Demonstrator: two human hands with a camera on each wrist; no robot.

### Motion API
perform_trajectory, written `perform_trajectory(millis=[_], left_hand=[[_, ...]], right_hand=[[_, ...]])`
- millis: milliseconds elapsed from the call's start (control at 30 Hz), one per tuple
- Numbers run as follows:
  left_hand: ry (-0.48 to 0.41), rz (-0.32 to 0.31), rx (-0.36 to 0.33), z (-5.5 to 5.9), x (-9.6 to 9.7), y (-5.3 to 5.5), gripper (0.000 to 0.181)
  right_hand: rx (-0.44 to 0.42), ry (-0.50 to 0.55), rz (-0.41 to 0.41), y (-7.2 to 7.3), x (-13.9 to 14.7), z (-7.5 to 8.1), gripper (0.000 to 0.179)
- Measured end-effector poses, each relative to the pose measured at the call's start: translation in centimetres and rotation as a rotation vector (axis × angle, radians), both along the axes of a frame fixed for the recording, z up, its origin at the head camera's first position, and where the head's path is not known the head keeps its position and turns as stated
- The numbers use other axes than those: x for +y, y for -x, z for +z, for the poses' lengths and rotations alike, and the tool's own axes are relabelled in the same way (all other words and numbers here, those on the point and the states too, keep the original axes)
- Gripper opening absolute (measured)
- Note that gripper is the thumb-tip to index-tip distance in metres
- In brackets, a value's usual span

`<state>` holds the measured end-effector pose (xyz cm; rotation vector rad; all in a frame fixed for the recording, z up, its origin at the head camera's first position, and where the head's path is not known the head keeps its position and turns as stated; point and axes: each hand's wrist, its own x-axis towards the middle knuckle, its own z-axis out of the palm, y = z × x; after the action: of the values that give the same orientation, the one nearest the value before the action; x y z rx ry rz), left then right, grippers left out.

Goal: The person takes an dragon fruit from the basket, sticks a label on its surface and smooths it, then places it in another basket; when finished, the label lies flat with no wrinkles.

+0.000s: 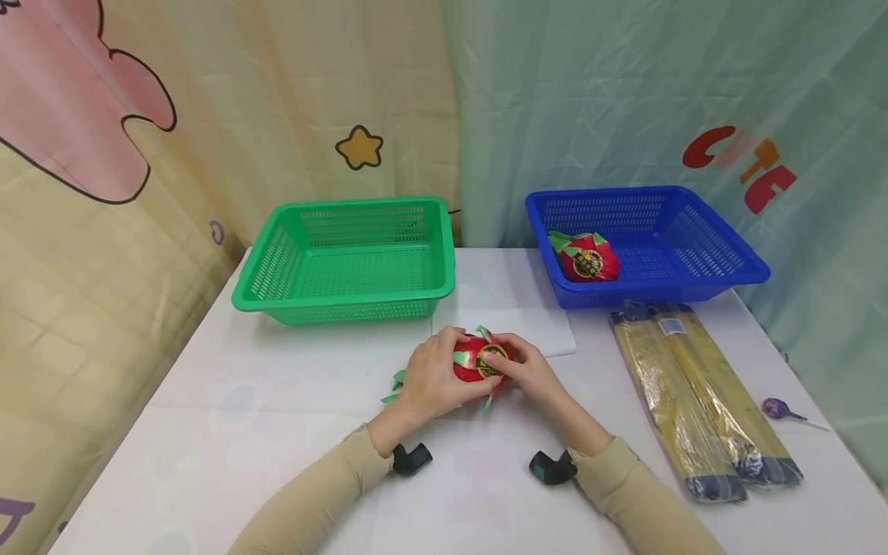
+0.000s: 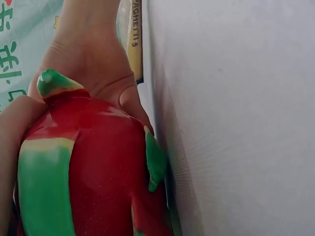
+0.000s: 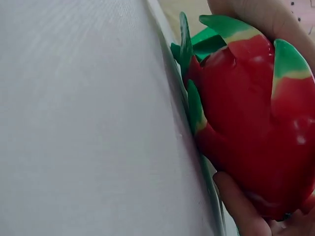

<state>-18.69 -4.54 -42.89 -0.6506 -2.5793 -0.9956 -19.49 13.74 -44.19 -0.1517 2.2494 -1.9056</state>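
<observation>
A red dragon fruit [image 1: 472, 359] with green-tipped scales is held just above the table between both hands. The left hand [image 1: 433, 373] grips it from the left, fingers over the top. From the right, the right hand [image 1: 525, 368] holds it, its thumb lying on the round black-and-yellow sticker [image 1: 494, 360]. Glossy red skin of the dragon fruit [image 2: 103, 162] fills much of the left wrist view. In the right wrist view the dragon fruit [image 3: 246, 113] lies on its side, with fingers at both ends.
At the back left stands a green basket [image 1: 340, 305]. A blue basket [image 1: 624, 293] at the back right holds another stickered dragon fruit [image 1: 590, 258]. Packs of spaghetti [image 1: 701, 401] lie on the right, beside a lollipop [image 1: 776, 408]. White paper [image 1: 513, 320] lies behind the hands.
</observation>
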Motion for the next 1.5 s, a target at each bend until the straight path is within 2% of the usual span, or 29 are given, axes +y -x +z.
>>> perform_trajectory(millis=[133,333,500,667,900,967,1100,1200,1333,1400,1500], left_hand=[[-0.002,0.004,0.026,-0.2,0.0,-0.1,0.059],[0.001,-0.03,0.043,-0.4,-0.1,0.2,0.055],[-0.023,-0.11,-0.006,-0.2,-0.7,0.4,0.052],[-0.04,-0.18,-0.066,0.0,-1.2,0.7,0.052],[-0.122,-0.211,-0.145,0.4,-1.3,0.6,0.05],[-0.175,-0.212,-0.143,0.8,-1.3,0.4,0.049],[-0.266,-0.222,-0.094,1.6,-1.2,-0.1,0.048],[-0.291,-0.243,-0.057,1.7,-1.2,-0.2,0.051],[-0.281,-0.257,-0.082,1.4,-1.5,0.0,0.069],[-0.271,-0.238,-0.112,1.2,-1.5,0.0,0.075],[-0.297,-0.2,-0.11,0.9,-1.4,0.0,0.066]], right_hand=[[0.001,-0.049,-0.06,-0.4,-0.7,0.6,0.043],[0.081,-0.126,-0.079,-0.6,-0.9,0.5,0.042],[0.169,-0.159,0.027,-0.1,0.2,-0.1,0.042],[0.2,-0.126,0.143,0.5,1.6,-0.5,0.041],[0.178,-0.058,0.164,0.5,1.6,-0.4,0.037],[0.162,-0.037,0.177,0.3,1.3,0.1,0.038],[0.136,0.018,0.22,-0.2,0.8,1.5,0.045],[0.16,0.008,0.185,-0.6,0.6,2.6,0.047],[0.186,-0.062,0.1,-1.1,0.1,3.5,0.043],[0.194,-0.083,0.074,-1.4,-0.1,3.9,0.042],[0.23,-0.101,0.051,-1.9,-0.5,4.1,0.042]])
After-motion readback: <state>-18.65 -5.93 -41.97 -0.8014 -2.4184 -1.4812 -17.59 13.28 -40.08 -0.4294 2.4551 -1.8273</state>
